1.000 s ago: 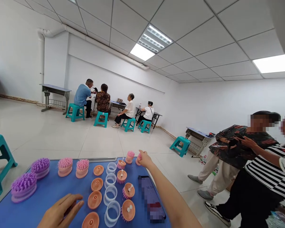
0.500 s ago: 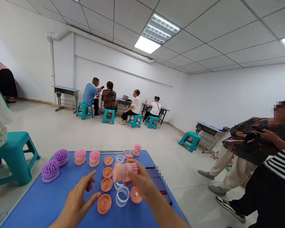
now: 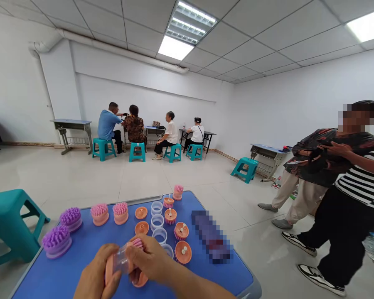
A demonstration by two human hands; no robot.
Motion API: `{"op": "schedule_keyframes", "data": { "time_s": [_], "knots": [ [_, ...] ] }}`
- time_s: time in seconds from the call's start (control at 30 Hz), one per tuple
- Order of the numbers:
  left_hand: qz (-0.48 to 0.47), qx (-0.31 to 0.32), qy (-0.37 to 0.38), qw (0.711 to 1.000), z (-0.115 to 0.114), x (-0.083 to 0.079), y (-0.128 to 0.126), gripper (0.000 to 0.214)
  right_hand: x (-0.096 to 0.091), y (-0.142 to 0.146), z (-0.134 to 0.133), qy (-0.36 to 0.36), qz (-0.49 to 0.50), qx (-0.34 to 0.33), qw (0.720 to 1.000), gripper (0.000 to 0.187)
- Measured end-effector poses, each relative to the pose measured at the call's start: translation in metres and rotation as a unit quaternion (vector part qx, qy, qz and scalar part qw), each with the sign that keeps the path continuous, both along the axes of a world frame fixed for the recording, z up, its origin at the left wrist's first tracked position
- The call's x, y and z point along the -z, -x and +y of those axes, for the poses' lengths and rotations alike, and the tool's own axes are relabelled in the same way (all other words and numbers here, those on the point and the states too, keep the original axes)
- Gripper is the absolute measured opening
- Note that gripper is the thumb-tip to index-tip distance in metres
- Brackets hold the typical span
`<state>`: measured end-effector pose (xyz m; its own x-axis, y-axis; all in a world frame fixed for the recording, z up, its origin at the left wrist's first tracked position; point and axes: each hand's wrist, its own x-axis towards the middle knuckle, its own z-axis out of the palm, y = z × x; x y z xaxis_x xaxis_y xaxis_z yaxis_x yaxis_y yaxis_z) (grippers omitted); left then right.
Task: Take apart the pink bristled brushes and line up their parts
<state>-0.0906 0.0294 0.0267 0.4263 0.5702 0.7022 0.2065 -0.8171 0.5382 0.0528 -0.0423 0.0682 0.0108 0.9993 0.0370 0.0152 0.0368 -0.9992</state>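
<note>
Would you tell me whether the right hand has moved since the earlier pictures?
Yes, the right hand moved from the far end of the blue tabletop toward its near edge.

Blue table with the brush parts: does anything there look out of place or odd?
A pixelated rectangular phone lies slanted on the blue table, apart from the neat rows of pink brushes and clear plastic rings.

The camera is worn on the person's head and looks forward and down from close above the left hand (image 3: 96, 270), the right hand (image 3: 152, 259) and the blue table (image 3: 54, 265), and its wide view reaches to the far white wall (image 3: 137, 99).
</note>
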Motion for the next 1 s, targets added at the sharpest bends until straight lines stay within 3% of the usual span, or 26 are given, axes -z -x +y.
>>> {"op": "schedule_keyframes", "data": {
  "time_s": [0.07,0.13,0.23,0.37,0.5,0.57,0.67,0.77,0.87,1.0],
  "knots": [
    [0.007,-0.025,0.047,0.999,-0.002,-0.002,0.000,0.041,-0.001,0.001,-0.006,-0.058,-0.103,0.042,0.992,0.053],
    [0.007,-0.040,0.090,0.995,-0.001,-0.003,0.001,0.042,-0.004,0.001,-0.010,-0.155,-0.210,0.066,0.963,0.052],
    [-0.003,-0.040,0.120,0.992,-0.001,-0.005,0.001,0.040,-0.009,-0.002,-0.013,-0.224,-0.291,0.027,0.930,0.059],
    [-0.004,-0.027,0.131,0.991,-0.003,-0.009,0.000,0.039,-0.016,-0.006,-0.016,-0.102,-0.264,0.017,0.959,0.081],
    [0.029,0.012,0.133,0.991,-0.004,-0.011,-0.001,0.039,-0.020,-0.007,-0.018,-0.013,-0.205,0.003,0.979,0.047],
    [0.036,0.019,0.137,0.990,-0.005,-0.012,-0.001,0.038,-0.019,-0.008,-0.018,-0.030,-0.204,0.002,0.978,0.039],
    [0.038,0.016,0.146,0.988,-0.006,-0.013,-0.002,0.034,-0.015,-0.011,-0.019,-0.072,-0.205,0.004,0.976,0.061],
    [0.051,0.033,0.137,0.989,-0.007,-0.013,-0.002,0.031,-0.015,-0.014,-0.019,-0.025,-0.204,-0.012,0.979,0.077],
    [0.064,0.049,0.122,0.989,-0.005,-0.011,-0.002,0.029,-0.018,-0.014,-0.019,0.003,-0.234,-0.008,0.972,0.064],
    [0.072,0.057,0.124,0.988,-0.003,-0.011,0.000,0.030,-0.020,-0.014,-0.018,-0.023,-0.221,-0.020,0.975,0.044]
  ]
}}
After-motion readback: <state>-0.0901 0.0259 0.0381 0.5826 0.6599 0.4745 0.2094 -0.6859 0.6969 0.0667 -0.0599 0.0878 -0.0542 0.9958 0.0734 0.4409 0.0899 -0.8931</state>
